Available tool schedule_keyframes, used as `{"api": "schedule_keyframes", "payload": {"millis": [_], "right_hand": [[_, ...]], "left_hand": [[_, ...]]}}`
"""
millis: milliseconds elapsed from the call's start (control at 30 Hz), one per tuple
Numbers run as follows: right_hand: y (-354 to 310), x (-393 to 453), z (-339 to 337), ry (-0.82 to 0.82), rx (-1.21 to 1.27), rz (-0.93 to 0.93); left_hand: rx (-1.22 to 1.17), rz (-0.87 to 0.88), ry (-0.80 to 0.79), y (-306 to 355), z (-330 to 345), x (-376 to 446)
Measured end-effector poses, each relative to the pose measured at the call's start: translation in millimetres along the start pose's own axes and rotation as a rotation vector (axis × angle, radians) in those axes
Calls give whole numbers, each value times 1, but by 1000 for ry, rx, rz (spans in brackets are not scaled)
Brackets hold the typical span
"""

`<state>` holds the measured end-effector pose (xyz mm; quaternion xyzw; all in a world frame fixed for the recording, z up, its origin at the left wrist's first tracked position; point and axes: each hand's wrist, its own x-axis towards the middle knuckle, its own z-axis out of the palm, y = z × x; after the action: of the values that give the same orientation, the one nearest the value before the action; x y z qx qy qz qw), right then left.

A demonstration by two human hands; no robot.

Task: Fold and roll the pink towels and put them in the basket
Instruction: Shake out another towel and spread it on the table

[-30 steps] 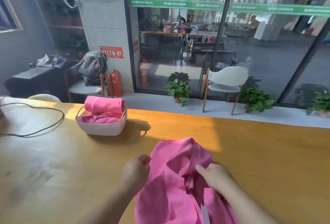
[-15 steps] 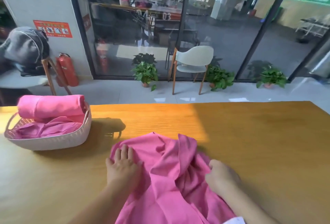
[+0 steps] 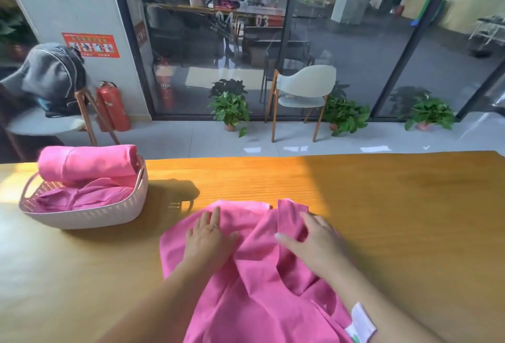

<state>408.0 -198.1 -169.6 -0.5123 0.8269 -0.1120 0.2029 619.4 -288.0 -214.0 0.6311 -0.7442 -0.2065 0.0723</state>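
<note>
Currently the person is working on the spreading stage, ahead of any fold. Pink towel (image 3: 254,282) is lying crumpled on the wooden table (image 3: 382,206) at 6 o'clock in the head view, running off the bottom edge of the frame; a white label (image 3: 360,323) is showing at its near right edge.

Left hand (image 3: 209,239) is lying flat on the left part of the cloth, fingers straight and together, pressing down, gripping nothing. Right hand (image 3: 314,241) is resting on the raised ridge running up the middle of the towel, fingers extended and slack; whether the thumb is pinching the seam edge cannot be told.

Basket (image 3: 82,214) is sitting at 9 o'clock from the hands, well apart from the towel. It is already holding one rolled towel (image 3: 87,162) laid across its far rim and loose pink cloth (image 3: 82,195) beneath.

Judgement: the step in hand is flattening. The far edge is showing two separated corners at 12 o'clock with a fold standing between them, so the sheet is not yet square.

Next move is calling for:
- sweeping the ridge outward toward 3 o'clock while the left palm is anchoring;
- aligning the far corners before halving;
- only then rolling.

Risk: rolling over a trapped crease is likely giving a lopsided roll.
</note>
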Motion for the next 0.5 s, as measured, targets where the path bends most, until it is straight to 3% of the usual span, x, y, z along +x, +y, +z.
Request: {"api": "schedule_keyframes", "payload": {"millis": [67,200,367,433,500], "right_hand": [[-10,-7,8,-61,39,-106],[-12,-31,14,-168,109,-352],[-1,-51,1,-435,217,-410],[10,-47,-14,-317,316,-307],[29,-39,-31,-168,314,-185]], "left_hand": [[29,-87,-15,0,-3,1],[121,-103,-66,6,-18,-4],[-303,-111,164,21,-28,-29],[-390,-40,217,31,-38,-44],[-337,21,124,39,-40,-60]]}}
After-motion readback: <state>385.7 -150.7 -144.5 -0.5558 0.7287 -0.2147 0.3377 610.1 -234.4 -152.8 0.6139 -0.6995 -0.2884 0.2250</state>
